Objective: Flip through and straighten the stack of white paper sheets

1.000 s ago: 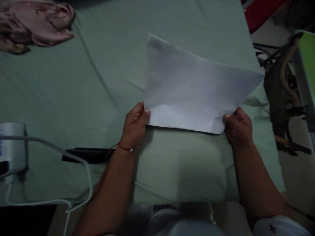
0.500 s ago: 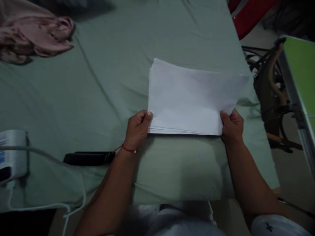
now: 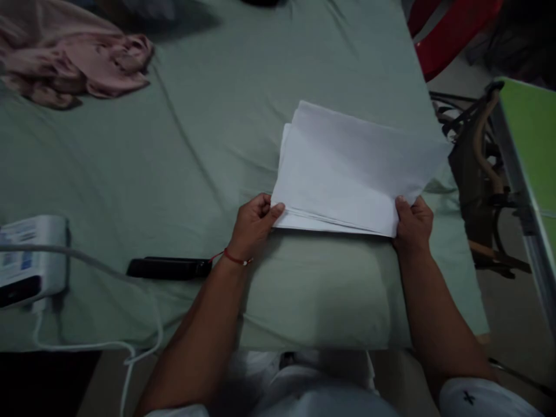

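Between my two hands is a small stack of white paper sheets, held just above a green cloth-covered table. My left hand pinches the near left corner, thumb on top and fingers underneath. At the near right corner my right hand grips the sheets the same way. The sheets are fanned a little, so several edges show along the near and left sides. The far right corner bends upward. A red string bracelet circles my left wrist.
A black oblong object lies left of my left forearm. Farther left sits a white box-like device with a cable. A crumpled pink cloth is at the far left. Right of the table stand a red chair and a green-topped table.
The upper sheets have shifted and turned relative to the lower ones, so the left edges are more spread. My view has moved slightly left. Both hands keep hold of the paper.
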### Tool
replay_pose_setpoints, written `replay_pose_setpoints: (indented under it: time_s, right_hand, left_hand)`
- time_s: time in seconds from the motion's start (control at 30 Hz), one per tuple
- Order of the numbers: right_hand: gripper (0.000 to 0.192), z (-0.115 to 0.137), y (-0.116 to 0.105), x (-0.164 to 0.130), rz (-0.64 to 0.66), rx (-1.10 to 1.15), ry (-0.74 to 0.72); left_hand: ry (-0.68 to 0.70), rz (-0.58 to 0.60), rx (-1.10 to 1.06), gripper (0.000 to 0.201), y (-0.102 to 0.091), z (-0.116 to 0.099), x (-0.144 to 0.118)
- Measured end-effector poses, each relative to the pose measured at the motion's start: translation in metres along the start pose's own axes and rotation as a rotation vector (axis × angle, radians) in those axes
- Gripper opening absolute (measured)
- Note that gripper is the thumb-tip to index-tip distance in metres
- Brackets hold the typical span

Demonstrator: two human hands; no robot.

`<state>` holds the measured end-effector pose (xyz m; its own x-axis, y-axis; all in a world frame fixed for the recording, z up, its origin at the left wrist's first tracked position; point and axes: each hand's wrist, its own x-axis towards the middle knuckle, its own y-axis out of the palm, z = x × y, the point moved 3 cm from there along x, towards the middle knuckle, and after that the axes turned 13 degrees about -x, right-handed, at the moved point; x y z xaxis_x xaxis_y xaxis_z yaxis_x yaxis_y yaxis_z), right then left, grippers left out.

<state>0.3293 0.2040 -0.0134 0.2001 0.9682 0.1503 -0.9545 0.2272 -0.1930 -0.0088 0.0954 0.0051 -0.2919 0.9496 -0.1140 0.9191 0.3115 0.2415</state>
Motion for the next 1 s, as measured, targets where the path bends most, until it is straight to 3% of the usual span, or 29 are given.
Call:
replay_pose_setpoints:
  time_s: [0.3, 0.47, 0.6, 0.77, 1.0]
  right_hand:
    - [0.044, 0.004, 0.001, -0.002, 0.041, 0.028, 0.011]
    - [0.043, 0.007, 0.000, -0.002, 0.052, 0.030, 0.035]
    - [0.040, 0.007, 0.000, -0.002, 0.020, 0.054, 0.027]
    - [0.036, 0.007, 0.000, -0.004, 0.034, 0.017, 0.030]
    - [0.040, 0.015, -0.001, -0.007, 0.125, 0.000, 0.193]
  left_hand:
    - [0.007, -0.020, -0.009, 0.050, -0.006, 0.005, -0.001]
    - [0.030, 0.018, -0.182, 0.036, -0.001, 0.001, -0.001]
    - [-0.020, 0.044, -0.265, 0.047, 0.000, 0.004, 0.002]
    - [-0.063, -0.074, -0.260, 0.064, -0.003, 0.008, 0.004]
    - [-0.107, -0.171, -0.132, 0.046, -0.005, 0.005, -0.001]
